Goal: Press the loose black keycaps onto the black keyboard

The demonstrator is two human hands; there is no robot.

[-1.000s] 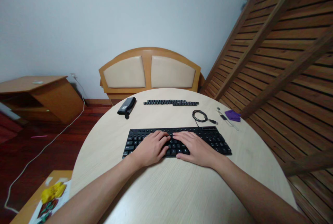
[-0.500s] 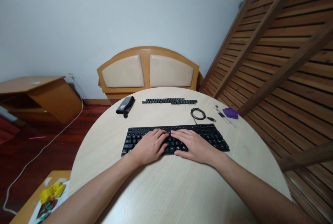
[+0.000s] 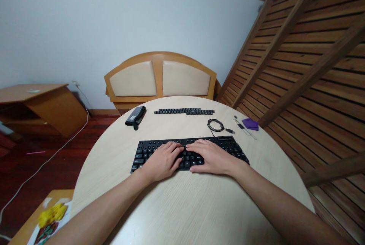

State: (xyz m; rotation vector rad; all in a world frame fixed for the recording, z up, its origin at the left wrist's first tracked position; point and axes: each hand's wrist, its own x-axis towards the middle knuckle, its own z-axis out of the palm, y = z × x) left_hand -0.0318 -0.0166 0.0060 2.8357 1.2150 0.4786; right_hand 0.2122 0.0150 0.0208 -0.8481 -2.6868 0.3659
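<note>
A black computer keyboard [image 3: 188, 158] lies across the round table in front of me. My left hand [image 3: 164, 161] rests over its left-middle keys, fingers stretched out. Beside it, my right hand [image 3: 211, 157] lies over the keys right of the middle, its fingers extended and thumb near the front edge. Neither hand grips anything; the keys under the palms are hidden. Behind the keyboard, its black USB cable [image 3: 216, 125] is coiled. Farther back, loose black keycaps [image 3: 182, 111] are lined up in rows.
On the pale round table [image 3: 182, 207] are a dark folded pouch [image 3: 135, 116] at left, a purple cloth [image 3: 250, 124] and a thin wire tool [image 3: 244, 128] at right. A wooden slatted frame [image 3: 310, 85] leans at right. Yellow material [image 3: 52, 214] lies on a low surface at lower left.
The whole view has shifted slightly, so the table and keyboard appear a little farther left. Both hands stay on the keyboard in nearly the same pose.
</note>
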